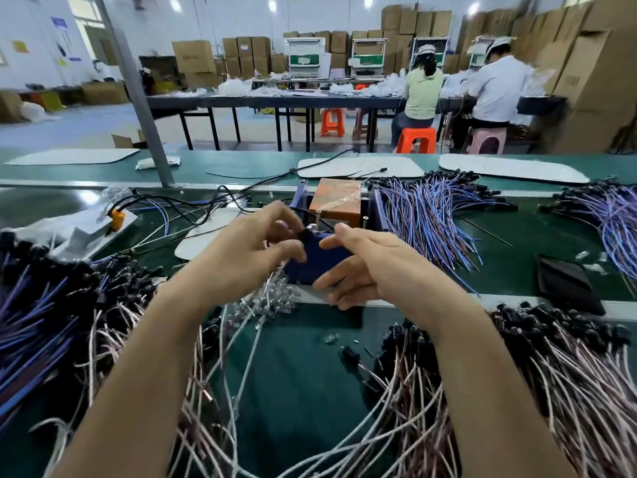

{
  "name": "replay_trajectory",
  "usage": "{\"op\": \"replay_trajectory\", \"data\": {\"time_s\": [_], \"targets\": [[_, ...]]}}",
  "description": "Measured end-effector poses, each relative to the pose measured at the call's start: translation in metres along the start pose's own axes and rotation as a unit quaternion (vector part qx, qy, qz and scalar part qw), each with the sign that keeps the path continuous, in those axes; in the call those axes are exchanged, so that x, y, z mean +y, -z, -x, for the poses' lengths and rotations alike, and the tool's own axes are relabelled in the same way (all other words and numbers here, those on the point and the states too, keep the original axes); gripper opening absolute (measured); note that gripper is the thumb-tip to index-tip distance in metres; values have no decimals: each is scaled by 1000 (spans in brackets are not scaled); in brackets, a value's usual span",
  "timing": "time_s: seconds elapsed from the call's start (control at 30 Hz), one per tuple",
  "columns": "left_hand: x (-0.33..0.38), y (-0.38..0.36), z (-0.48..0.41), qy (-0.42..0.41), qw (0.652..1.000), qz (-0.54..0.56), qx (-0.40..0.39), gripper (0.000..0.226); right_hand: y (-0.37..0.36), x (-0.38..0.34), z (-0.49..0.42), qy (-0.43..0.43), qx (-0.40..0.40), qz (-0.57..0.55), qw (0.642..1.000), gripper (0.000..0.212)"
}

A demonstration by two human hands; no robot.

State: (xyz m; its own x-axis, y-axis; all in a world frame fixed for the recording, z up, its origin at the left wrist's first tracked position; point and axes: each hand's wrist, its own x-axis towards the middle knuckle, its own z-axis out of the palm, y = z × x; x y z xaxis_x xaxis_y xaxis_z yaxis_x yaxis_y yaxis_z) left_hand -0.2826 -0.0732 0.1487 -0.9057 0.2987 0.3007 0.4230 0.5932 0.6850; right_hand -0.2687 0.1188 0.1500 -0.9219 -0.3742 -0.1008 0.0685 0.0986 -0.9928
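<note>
1. Nearest the camera, on the green bench mat (293,367), pale pink wires (396,408) with black ends lie in loops between and around the two bare forearms.
2. To the left, a thick bundle of purple wires (31,332) spills over the mat edge.
3. Just beyond the loops, a small heap of clear parts (272,298) sits against the foot of the blue fixture (317,263).
4. The left hand (255,246) has its fingers curled and pinches a small black part (305,236) between thumb and fingertips, right at the fixture's upper near edge.
5. The right hand (372,267) holds nothing; its fingers are loosely straight and spread beside the fixture's right face. Whether they touch it cannot be told.
6. Behind the hands, an orange box (336,201) under clear film sits in the fixture's frame.
7. Right of that, blue-and-purple wires (434,219) fan across the mat, and a flat black device (568,284) lies well apart from them, nearer the bench edge.
8. Farther on, white pads (358,167) rest on the conveyor belt (241,163).
9. Across the aisle, two seated people (422,88) work at a long table (275,100) with their backs turned, on orange stools (415,139), and cardboard boxes (586,81) are stacked behind and beside them.
</note>
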Motion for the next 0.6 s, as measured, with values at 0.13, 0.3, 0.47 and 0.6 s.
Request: {"op": "replay_trajectory", "data": {"time_s": [0.13,0.3,0.47,0.6], "targets": [[17,-14,3,-47,997,64,-19,23,-10,1,-1,71,23,39,996,20],[21,-18,5,-2,997,73,-31,31,-3,2,-2,80,60,23,995,14],[17,-11,7,65,982,132,-122,20,-2,3,-6,84,109,26,990,13],[14,9,7,87,981,123,-122,10,21,0,-3,112,222,-65,966,11]]}}
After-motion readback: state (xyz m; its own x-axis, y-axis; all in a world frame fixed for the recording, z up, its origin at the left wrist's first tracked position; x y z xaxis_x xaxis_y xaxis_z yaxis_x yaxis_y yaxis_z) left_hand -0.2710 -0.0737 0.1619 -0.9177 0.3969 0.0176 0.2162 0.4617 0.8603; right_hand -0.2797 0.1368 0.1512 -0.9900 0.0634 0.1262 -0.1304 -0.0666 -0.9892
